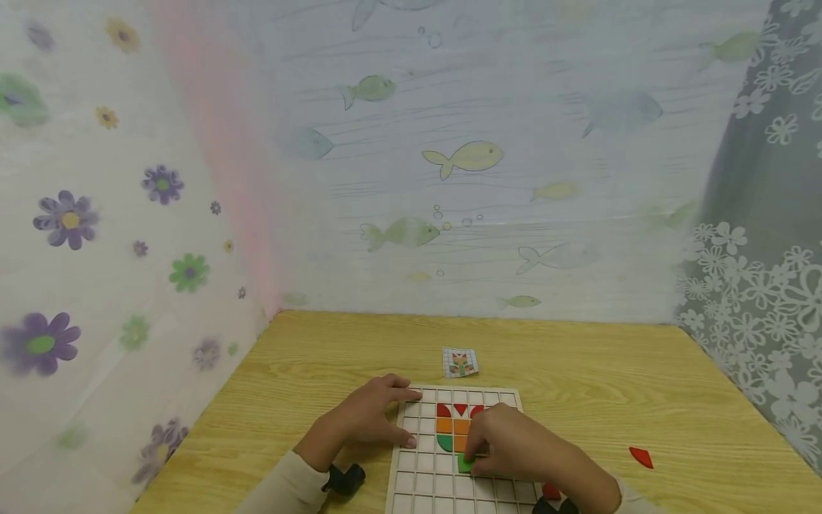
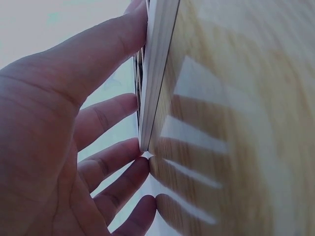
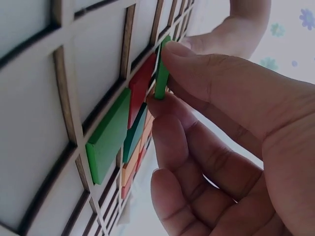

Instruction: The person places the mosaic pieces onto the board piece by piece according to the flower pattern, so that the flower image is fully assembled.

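Observation:
My right hand is over the wooden grid board and pinches a thin green tile on edge between thumb and finger. In the right wrist view, another green tile sits in the grid, with a red tile and a dark green tile beside it. Higher up the board are orange tiles, a dark green quarter-round tile and a red triangle. The left hand rests at the board's left edge, fingers spread; its thumb touches the rim.
Behind the board lies a small pattern card. A loose red tile is on the wooden table at right, and another red piece shows beside the right wrist. Printed curtains surround the table.

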A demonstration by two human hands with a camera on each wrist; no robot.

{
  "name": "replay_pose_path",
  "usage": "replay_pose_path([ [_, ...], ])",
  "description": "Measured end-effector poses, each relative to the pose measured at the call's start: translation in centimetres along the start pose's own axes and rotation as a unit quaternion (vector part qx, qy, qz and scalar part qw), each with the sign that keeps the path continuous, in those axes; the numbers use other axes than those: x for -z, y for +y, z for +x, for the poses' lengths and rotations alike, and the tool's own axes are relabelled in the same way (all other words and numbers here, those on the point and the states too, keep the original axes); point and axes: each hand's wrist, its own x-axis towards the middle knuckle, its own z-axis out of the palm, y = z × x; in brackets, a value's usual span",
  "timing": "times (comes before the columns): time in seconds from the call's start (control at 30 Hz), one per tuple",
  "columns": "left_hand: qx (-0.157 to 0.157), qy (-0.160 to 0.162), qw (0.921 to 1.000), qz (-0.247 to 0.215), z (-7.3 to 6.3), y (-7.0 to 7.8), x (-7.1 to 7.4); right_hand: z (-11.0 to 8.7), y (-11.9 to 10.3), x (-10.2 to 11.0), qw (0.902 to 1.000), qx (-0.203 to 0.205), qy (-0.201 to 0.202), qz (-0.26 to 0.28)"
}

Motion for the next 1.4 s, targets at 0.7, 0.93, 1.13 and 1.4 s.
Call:
replay_pose_path([
  [0.7, -0.012, 0.002, 0.9999, 0.007, 0.1, -0.2, -0.1, 0.3, 0.0, -0.5, 0.9996, 0.011, 0.000, -0.028],
  [0.93, -0.011, 0.002, 0.9999, 0.006, 0.1, -0.2, 0.0, 0.3, 0.1, -0.5, 0.9996, 0.014, 0.001, -0.025],
  [1.13, -0.010, 0.001, 0.9999, 0.005, 0.1, -0.1, 0.1, 0.1, 0.1, -0.2, 0.9992, 0.022, 0.003, -0.035],
  [1.4, -0.017, 0.002, 0.9998, 0.007, 0.2, -0.4, -0.1, -1.3, 0.9, 0.8, 0.9999, 0.005, 0.005, 0.013],
])
